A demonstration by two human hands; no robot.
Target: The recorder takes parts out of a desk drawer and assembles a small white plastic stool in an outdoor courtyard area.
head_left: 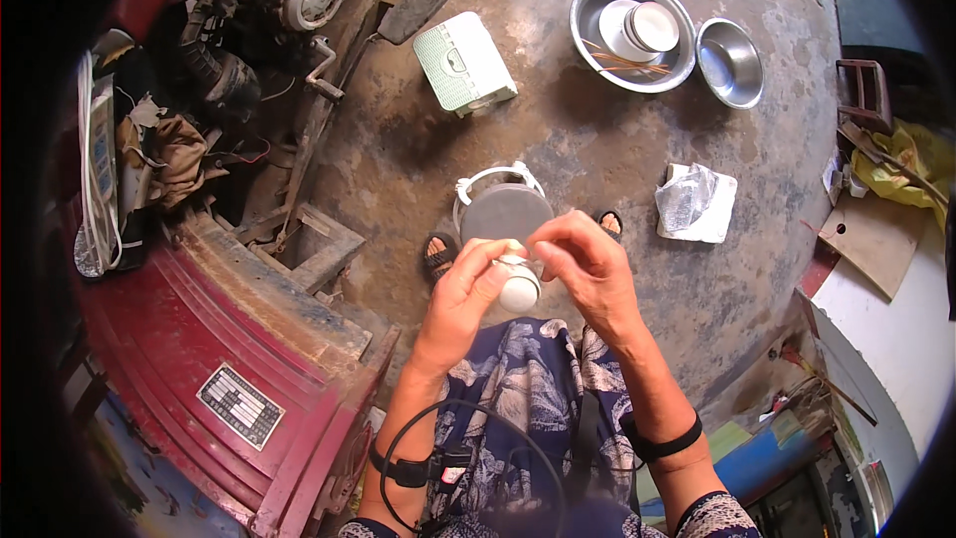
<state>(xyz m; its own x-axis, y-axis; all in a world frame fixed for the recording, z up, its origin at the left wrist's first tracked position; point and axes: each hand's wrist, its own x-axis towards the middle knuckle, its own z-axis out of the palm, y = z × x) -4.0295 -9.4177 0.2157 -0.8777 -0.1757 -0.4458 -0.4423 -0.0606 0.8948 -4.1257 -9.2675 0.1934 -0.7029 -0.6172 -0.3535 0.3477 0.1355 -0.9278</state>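
My left hand (462, 291) pinches a small pale piece (513, 248) between thumb and fingertips; its kind is too small to make out. Close beside it on the right, my right hand (588, 264) has its fingers curled and thumb pressed in, and whatever is between them is hidden. Just below the fingertips shows a smooth white round thing (519, 294) with a pale rim, partly covered by my left hand. Beyond both hands stands a round grey top (506, 211) with a white curved frame (498, 172) around its far side, between my sandalled feet.
Ahead on the concrete floor are a pale green-white perforated box (466, 62), a large metal basin (588, 58) with white bowls and thin sticks, and a smaller metal basin (732, 62). A white slab (712, 224) carries clear plastic. Red machinery (189, 339) fills the left side.
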